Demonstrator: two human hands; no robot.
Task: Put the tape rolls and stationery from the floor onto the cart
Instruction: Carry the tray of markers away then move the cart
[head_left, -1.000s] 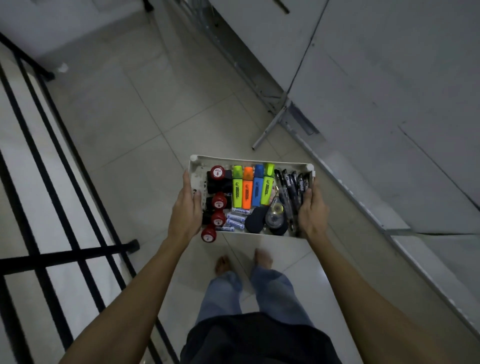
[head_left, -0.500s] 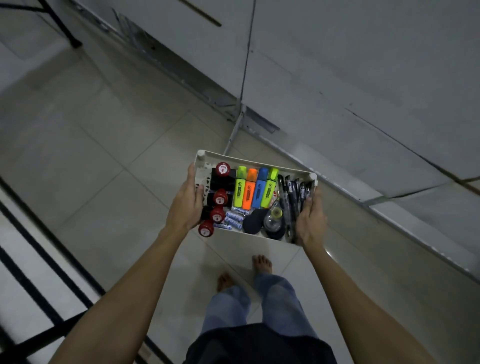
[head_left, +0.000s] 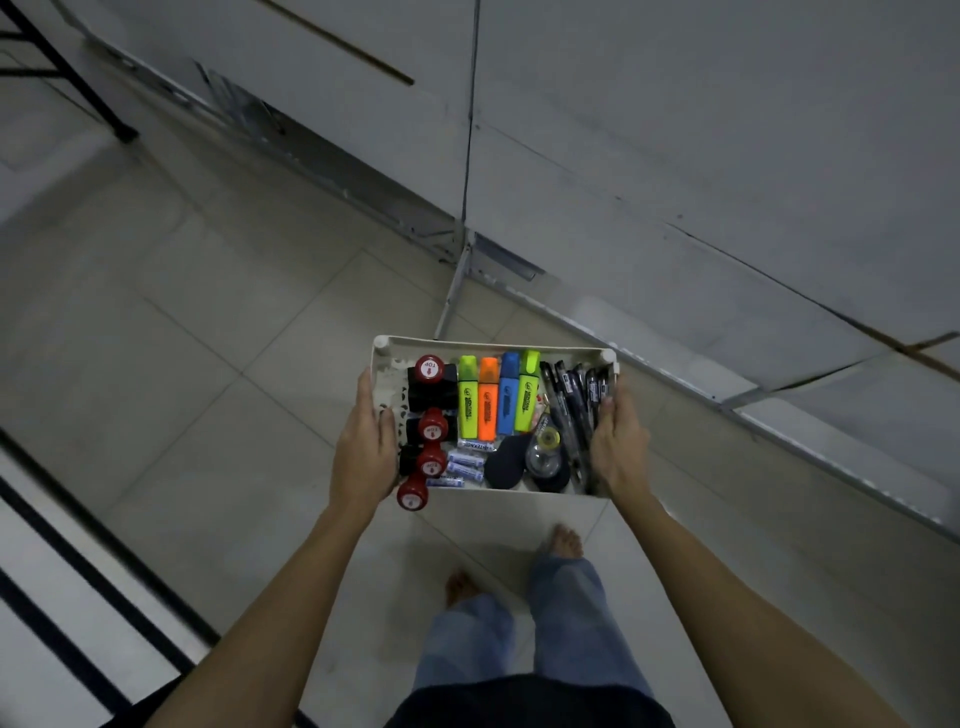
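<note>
I hold a white stationery tray in front of me above the tiled floor. My left hand grips its left side and my right hand grips its right side. Inside lie red-capped black stamps on the left, several highlighters in yellow, orange, blue and green in the middle, and black pens on the right. Small batteries, a dark oval thing and a correction tape roll fill the near part. No cart shelf is plainly in view.
White panels on a metal rail run diagonally behind the tray. Black metal bars cross the lower left over a white surface. A black frame leg stands at the top left. My bare feet are below the tray.
My view has turned to the right: the black bars slid off to the lower left and the white panels now fill the top. The tray stays in both hands.
</note>
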